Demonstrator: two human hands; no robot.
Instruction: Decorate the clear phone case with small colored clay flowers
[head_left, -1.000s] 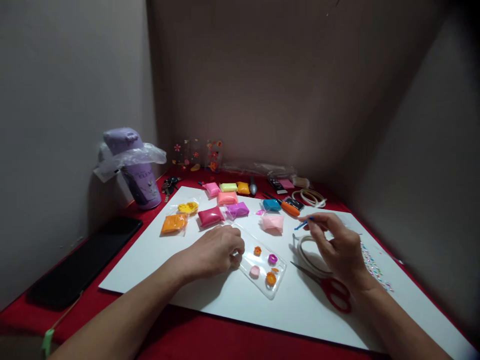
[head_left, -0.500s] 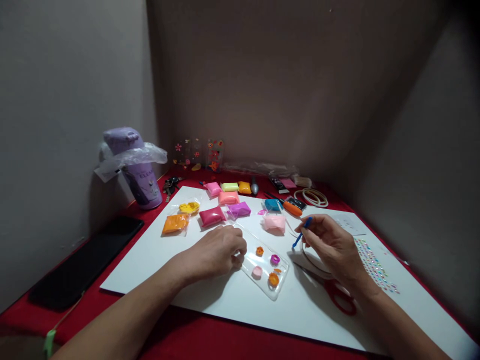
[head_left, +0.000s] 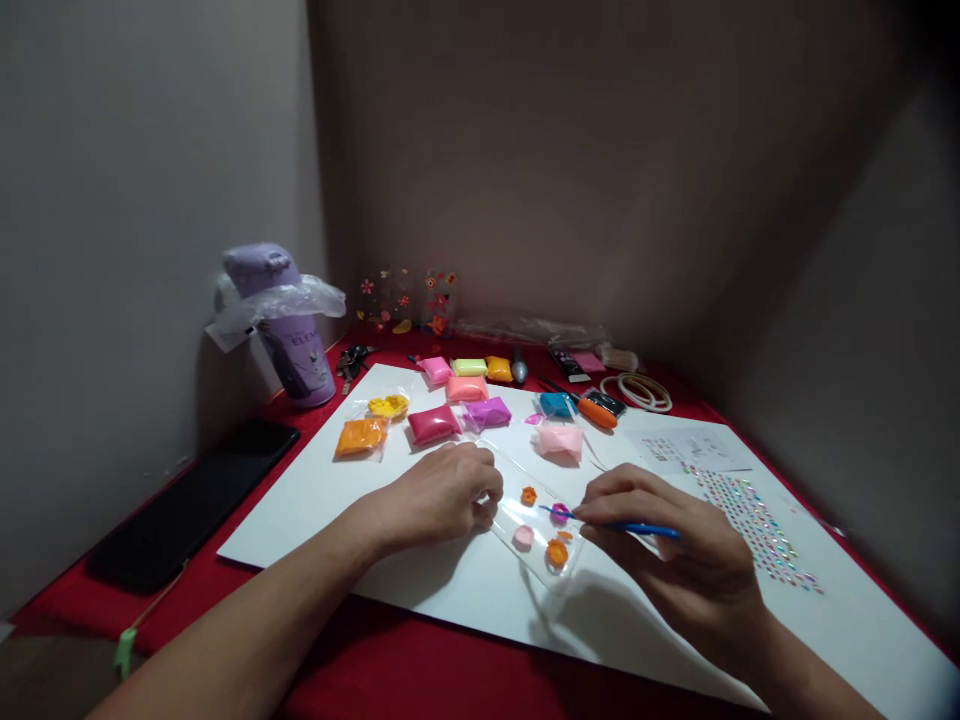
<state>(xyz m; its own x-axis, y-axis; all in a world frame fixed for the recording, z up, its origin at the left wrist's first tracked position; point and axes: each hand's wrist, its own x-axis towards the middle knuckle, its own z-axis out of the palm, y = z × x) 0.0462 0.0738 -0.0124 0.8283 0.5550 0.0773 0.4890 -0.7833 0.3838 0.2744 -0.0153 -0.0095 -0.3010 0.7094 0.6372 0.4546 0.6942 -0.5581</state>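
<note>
A clear phone case [head_left: 510,558] lies on the white board [head_left: 300,540], bearing small clay flowers: an orange one [head_left: 529,496], a magenta one [head_left: 559,512], a pale pink one [head_left: 523,538] and a larger orange one [head_left: 556,553]. My left hand [head_left: 442,492] is closed at the case's left edge, fingers curled onto it. My right hand [head_left: 675,545] grips a thin blue modelling tool [head_left: 637,528], held nearly level. Its tip is over the case, close to the magenta flower; whether it touches cannot be made out.
Several bags of coloured clay, among them a crimson one [head_left: 435,425] and a pale pink one [head_left: 559,442], lie behind the case. Rhinestone stickers [head_left: 757,530] are on the right. A black phone [head_left: 195,505] and purple tumbler [head_left: 296,340] stand left; white bangles [head_left: 637,392] lie behind.
My right hand has brought the blue tool left over the case and tipped it from steep to nearly level. The scissors are now hidden. My left hand stays at the case; the view has shifted slightly.
</note>
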